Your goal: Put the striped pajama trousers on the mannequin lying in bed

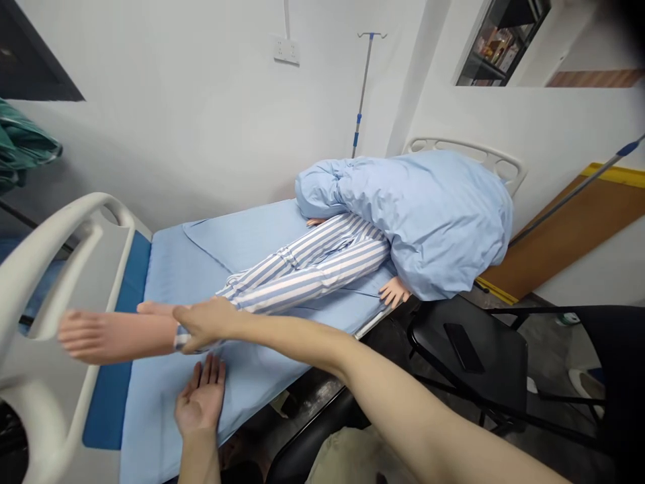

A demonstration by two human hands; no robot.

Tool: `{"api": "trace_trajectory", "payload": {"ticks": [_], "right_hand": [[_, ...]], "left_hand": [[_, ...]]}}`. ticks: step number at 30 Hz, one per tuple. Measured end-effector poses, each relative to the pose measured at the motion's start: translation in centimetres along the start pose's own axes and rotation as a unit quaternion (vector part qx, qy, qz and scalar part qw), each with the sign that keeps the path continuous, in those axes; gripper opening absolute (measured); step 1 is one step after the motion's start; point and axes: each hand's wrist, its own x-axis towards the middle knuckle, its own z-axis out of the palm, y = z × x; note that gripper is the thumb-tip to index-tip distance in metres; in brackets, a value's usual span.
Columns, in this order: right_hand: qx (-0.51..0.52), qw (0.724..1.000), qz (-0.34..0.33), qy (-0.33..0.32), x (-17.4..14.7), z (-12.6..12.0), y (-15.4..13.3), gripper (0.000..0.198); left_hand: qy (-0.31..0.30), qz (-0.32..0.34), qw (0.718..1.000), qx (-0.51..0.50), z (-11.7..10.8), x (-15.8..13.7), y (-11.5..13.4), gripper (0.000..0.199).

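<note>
A manikin in blue-and-white striped trousers (312, 272) lies on the bed, its upper body covered by a light blue quilt (428, 208). My right hand (206, 324) is wrapped round the manikin's lower leg at the trouser cuff. The leg appears raised a little, with its bare foot (118, 336) pointing towards the footboard. Below that leg, my left hand (202, 393) is palm up and open over the blue sheet (166, 396), with nothing in it. The other foot is mostly hidden behind the near leg. One manikin hand (394, 292) shows at the quilt's edge.
A pale footboard (108, 249) closes the left end of the bed, and a headboard (468, 151) the far end. Black folding chairs stand by the near side; a phone (463, 347) lies on one seat. An IV pole (363, 87) rises by the wall.
</note>
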Motion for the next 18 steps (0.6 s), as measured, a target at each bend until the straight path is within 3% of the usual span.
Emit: {"api": "trace_trajectory", "payload": {"ticks": [7, 11, 15, 18], "right_hand": [[0.101, 0.984, 0.027, 0.142, 0.6, -17.8, 3.1, 0.057], [0.118, 0.967, -0.059, 0.219, -0.8, -26.5, 6.0, 0.073], [0.138, 0.956, -0.055, 0.254, -3.0, -31.3, 7.4, 0.076], [0.129, 0.948, -0.017, 0.29, -3.4, -30.8, 6.8, 0.054]], "left_hand": [[0.001, 0.0, 0.999, 0.048, 0.3, -0.4, 0.3, 0.048], [0.003, -0.008, 0.998, 0.057, 0.6, -0.5, 0.3, 0.042], [0.015, -0.013, 0.998, 0.051, 0.5, -0.6, 0.1, 0.038], [0.009, -0.015, 0.998, 0.055, 0.5, -0.7, 0.0, 0.038]]}}
